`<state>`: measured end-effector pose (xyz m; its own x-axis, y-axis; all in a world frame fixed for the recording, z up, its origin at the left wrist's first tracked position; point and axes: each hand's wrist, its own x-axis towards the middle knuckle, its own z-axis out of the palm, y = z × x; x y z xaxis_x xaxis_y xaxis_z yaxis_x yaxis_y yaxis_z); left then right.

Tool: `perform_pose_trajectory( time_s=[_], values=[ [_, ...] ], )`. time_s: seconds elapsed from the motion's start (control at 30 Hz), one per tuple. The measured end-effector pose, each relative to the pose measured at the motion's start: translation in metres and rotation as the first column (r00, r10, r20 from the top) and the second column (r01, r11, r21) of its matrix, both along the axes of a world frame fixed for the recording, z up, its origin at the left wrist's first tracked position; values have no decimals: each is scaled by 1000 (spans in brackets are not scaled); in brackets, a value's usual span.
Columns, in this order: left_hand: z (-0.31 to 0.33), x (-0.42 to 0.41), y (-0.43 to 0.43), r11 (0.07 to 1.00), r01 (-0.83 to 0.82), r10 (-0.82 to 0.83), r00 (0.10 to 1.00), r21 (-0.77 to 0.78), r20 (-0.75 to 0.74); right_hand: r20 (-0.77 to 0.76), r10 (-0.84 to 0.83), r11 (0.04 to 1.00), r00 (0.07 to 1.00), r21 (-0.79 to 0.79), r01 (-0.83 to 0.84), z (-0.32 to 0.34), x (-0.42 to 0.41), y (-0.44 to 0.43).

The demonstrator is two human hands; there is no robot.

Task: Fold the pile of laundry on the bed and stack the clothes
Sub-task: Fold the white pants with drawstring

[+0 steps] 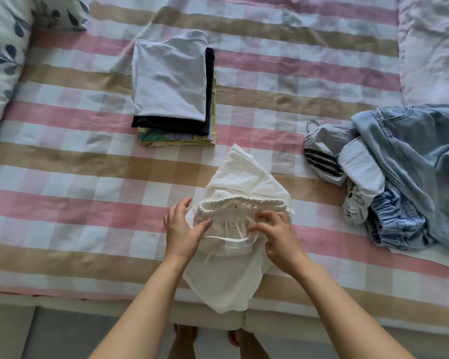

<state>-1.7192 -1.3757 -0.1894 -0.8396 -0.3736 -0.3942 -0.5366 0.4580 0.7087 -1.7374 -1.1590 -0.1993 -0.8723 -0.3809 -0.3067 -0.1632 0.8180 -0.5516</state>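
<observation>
- The white garment (233,275) lies nearer me than the folded stack (169,79) and a little to its right. Its lower part droops over the near edge of the bed (62,156).
- My left hand (182,231) is mostly open, with the fingers fairly straight against the left end of the waistband (241,203). My right hand (279,239) is curled, its fingertips pinching the gathered cloth by the drawstring (231,239).
- Risk: with so much cloth past the edge, I judge that letting go with both hands could let the garment slide floorwards.
- Risk: the drawstring loop lies loose under my right fingers. It could snag and drag the fold crooked.
- Risk: the stack's layers sit slightly offset, so a careless drop on top might tip it.
- Room: there is open bedspread between the stack and the garment, and to the stack's left as far as the leaf-print pillow (3,60).
- The unfolded pile (405,164), well right of the stack, crowds that side.
</observation>
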Motion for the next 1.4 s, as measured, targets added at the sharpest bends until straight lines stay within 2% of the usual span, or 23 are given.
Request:
perform_pose_trajectory(
  time_s=[0.03,0.1,0.17,0.27,0.33,0.47,0.6,0.77,0.93,1.0,1.13,1.4],
  values=[
    [-3,-3,0,999,22,-22,1000,26,19,-44,-109,992,993,-66,106,0,-3,1],
    [-8,-10,-1,997,45,-46,999,55,6,-104,-384,918,918,-151,367,-1,-14,2],
    [-9,-14,-3,994,52,-49,998,97,-31,-57,-488,870,871,-111,480,-4,-29,7],
    [-6,-15,-6,983,6,8,997,185,-78,216,-437,881,873,-95,464,-10,-45,18],
    [1,-14,-8,970,-24,52,992,241,-111,274,-424,876,863,-117,468,-4,-50,21],
    [42,-13,-20,948,-28,89,980,317,-178,248,-387,853,888,-270,447,44,-53,21],
    [117,-19,-43,932,18,87,958,361,-274,188,-287,838,939,-425,341,131,-62,15],
    [227,-32,-66,936,213,-61,883,280,-466,89,-140,819,986,-549,166,251,-71,10],
    [303,-38,-80,935,294,-140,819,198,-557,17,-65,798,998,-599,62,327,-73,6],
    [317,-38,-85,927,319,-156,807,199,-570,3,-55,794,999,-606,45,338,-70,6],
    [323,-38,-92,918,345,-185,808,194,-560,128,-127,673,984,-717,181,338,-59,5],
    [335,-40,-106,839,507,-341,774,198,-534,297,-108,541,949,-783,306,323,-37,14]
  ],
)
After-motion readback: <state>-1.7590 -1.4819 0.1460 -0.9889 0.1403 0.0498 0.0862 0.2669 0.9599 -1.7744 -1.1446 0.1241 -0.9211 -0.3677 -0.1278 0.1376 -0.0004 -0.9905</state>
